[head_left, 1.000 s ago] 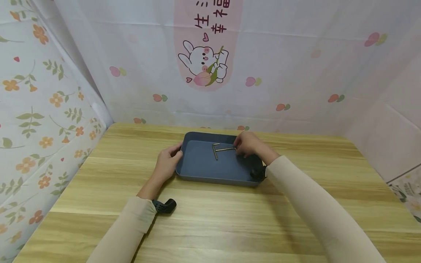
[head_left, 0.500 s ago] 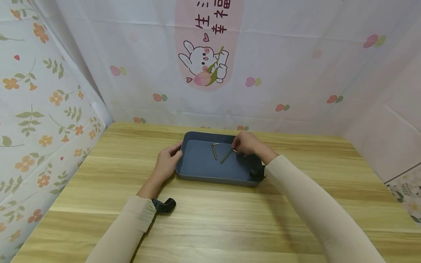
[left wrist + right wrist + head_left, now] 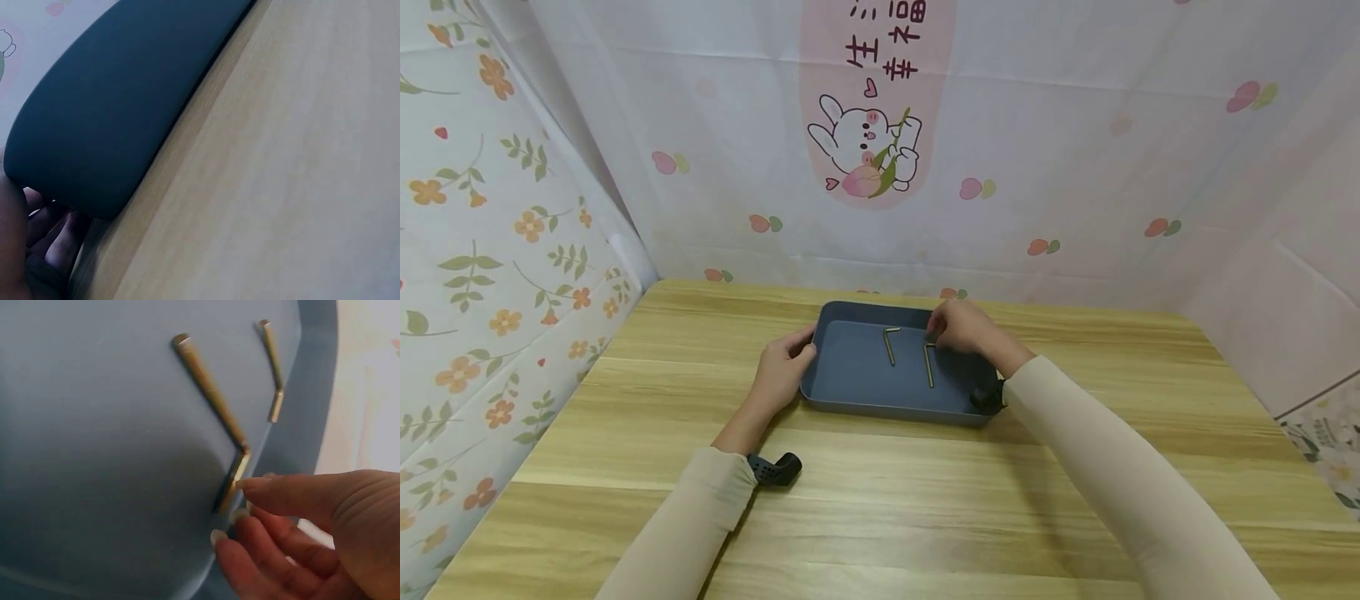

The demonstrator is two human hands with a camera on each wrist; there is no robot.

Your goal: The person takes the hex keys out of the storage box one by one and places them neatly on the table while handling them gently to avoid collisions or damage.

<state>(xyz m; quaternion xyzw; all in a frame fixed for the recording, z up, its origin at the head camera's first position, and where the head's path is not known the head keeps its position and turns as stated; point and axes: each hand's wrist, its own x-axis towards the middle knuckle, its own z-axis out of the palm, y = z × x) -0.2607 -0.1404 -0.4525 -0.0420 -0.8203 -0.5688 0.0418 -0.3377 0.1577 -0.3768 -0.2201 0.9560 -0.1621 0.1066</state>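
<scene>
you had just turned the right l-shaped key (image 3: 928, 366) in the tray (image 3: 857, 379), so it lay almost parallel to the left key (image 3: 890, 347); this looked like progress in lining them up. the thumb of your right hand (image 3: 958, 325) touched the right key's short arm, but whether it pinched, i could not tell. your left hand (image 3: 781, 371) gripped the tray's left end.

The tray (image 3: 850, 375) at frame centre is coloured blue-grey, the two bent rods (image 3: 928, 367) brass-gold. The table (image 3: 887, 525) is patterned in yellow-tan wood grain. The white curtain (image 3: 445, 233) at far left is printed with orange flowers and green leaves.
</scene>
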